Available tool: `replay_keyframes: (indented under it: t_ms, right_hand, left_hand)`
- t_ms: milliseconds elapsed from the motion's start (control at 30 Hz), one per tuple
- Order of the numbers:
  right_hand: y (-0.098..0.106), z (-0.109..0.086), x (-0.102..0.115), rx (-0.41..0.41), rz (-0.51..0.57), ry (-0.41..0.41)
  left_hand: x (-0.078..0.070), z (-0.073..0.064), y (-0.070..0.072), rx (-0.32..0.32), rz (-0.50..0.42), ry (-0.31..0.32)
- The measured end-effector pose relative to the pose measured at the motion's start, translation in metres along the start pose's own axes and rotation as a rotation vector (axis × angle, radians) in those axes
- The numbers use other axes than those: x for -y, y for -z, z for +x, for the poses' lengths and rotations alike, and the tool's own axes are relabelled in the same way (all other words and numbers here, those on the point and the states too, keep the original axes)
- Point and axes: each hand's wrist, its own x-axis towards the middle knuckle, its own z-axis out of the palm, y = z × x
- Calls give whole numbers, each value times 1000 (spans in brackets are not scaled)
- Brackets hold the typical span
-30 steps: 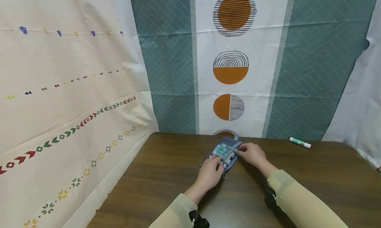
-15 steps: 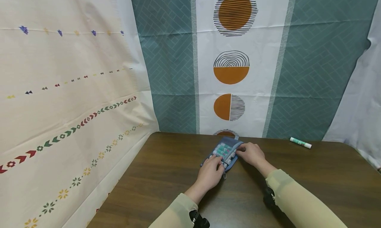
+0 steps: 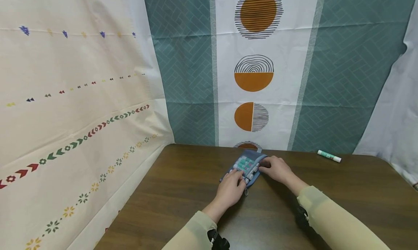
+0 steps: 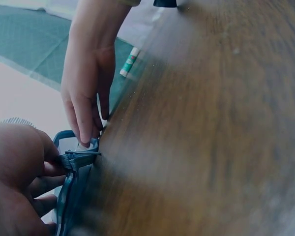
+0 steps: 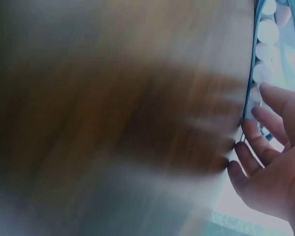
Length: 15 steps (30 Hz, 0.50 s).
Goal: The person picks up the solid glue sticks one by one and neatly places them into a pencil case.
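Observation:
A blue zip pouch [image 3: 251,156] with a see-through face lies on the table, its zipped side parted. Several glue sticks [image 3: 245,164] with white ends and green labels lie side by side inside. My left hand [image 3: 230,190] grips the pouch at its near end, thumb by the zip, as the left wrist view shows. At the far end of the opening is my right hand [image 3: 277,169], fingers apart and slightly bent. In the right wrist view its thumb [image 5: 280,98] touches the white end of a glue stick [image 5: 262,73] row; what the fingertips meet inside is partly hidden.
One loose glue stick [image 3: 329,156] lies near the back right edge of the brown wooden table [image 3: 183,192]. Patterned cloths hang behind the table and at its left. A metal ring [image 3: 246,192] hangs from the zip pull.
My right forearm has shifted slightly outward and the right thumb sits a little farther from the index finger. My left hand and the pouch stay in place.

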Motion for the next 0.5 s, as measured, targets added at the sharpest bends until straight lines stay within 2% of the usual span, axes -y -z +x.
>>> replay_keyframes:
  t_ms: [267,500]
  right_hand:
    - [10,-11,-13,26,25,82]
    - [23,-22,-32,67,-20,126]
  left_hand:
    - [0,-1,0,1,4,-2]
    - [-1,-1,1,1,13,-1]
